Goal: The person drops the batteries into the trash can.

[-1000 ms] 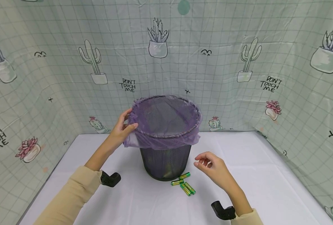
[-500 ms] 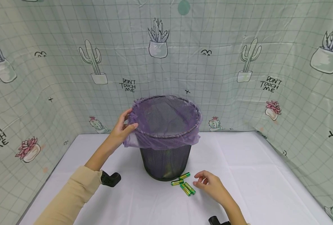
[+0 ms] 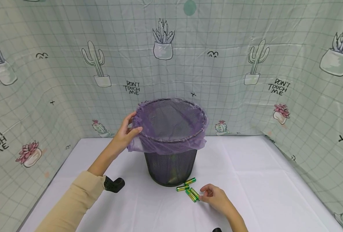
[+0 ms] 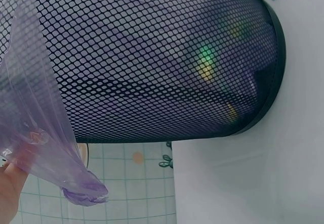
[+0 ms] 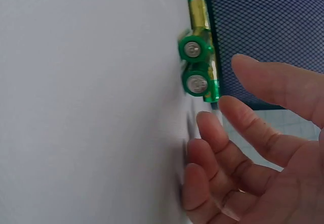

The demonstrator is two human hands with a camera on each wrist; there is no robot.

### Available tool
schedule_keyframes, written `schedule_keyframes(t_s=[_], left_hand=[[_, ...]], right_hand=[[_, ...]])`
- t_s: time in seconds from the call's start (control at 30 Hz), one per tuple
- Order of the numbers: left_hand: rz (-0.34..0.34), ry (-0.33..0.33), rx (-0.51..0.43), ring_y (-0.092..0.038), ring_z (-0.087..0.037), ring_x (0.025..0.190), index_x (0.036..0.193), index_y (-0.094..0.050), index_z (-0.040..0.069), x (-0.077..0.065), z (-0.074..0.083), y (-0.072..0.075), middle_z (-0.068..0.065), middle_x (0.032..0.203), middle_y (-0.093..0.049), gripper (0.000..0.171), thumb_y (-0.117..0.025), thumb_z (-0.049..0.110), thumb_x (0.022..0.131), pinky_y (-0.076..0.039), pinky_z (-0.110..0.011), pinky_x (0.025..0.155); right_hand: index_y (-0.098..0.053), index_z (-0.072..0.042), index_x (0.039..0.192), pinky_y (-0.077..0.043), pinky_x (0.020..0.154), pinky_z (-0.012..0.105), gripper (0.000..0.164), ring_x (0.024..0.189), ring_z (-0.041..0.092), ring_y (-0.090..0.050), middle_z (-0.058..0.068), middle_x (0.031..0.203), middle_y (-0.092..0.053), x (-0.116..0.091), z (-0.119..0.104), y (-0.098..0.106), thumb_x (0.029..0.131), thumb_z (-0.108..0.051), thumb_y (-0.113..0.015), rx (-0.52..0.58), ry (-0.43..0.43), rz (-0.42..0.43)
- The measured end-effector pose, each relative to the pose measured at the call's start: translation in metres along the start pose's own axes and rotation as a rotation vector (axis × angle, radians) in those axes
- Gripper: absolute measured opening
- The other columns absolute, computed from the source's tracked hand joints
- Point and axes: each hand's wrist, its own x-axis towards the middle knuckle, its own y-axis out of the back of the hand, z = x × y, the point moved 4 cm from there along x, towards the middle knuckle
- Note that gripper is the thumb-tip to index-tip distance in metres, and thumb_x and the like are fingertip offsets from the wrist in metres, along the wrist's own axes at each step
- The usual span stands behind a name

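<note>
A black mesh trash can (image 3: 171, 167) stands upright, lined with a thin purple bag (image 3: 171, 147) folded over its rim. My left hand (image 3: 124, 133) grips the can's left rim through the bag, thumb toward the front and fingers behind. Several green-and-gold batteries (image 3: 190, 181) lie on the white cloth at the can's foot. Just right of them is my right hand (image 3: 215, 197), fingers loosely bent and thumb tip right at the nearest battery (image 3: 195, 193). The right wrist view shows thumb (image 5: 273, 85) and index finger apart, with no battery between them.
Blurred green and yellow shapes (image 4: 205, 62) show through the mesh low in the can. A white cloth (image 3: 252, 180) covers the table. Behind and at both sides hangs a grid-patterned curtain (image 3: 189, 74) with cactus prints.
My right hand has come down from beside the can toward the near batteries, lower in the head view. My left hand, the can and most of the batteries look unmoved.
</note>
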Motion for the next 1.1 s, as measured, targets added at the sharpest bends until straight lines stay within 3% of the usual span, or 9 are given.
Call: schedule_keyframes(t_s=[1.1], left_hand=[[-0.005, 0.001, 0.006, -0.030, -0.040, 0.130, 0.150, -0.005, 0.019, -0.0008, -0.0002, -0.0005, -0.018, 0.152, -0.005, 0.070, -0.045, 0.025, 0.094, -0.024, -0.057, 0.107]], right_hand=[[-0.062, -0.004, 0.086, -0.034, 0.055, 0.021, 0.017, 0.063, 0.011, -0.041, 0.002, 0.072, -0.048, -0.0003, 0.0052, -0.0103, 0.072, -0.005, -0.073, -0.079, 0.028, 0.060]])
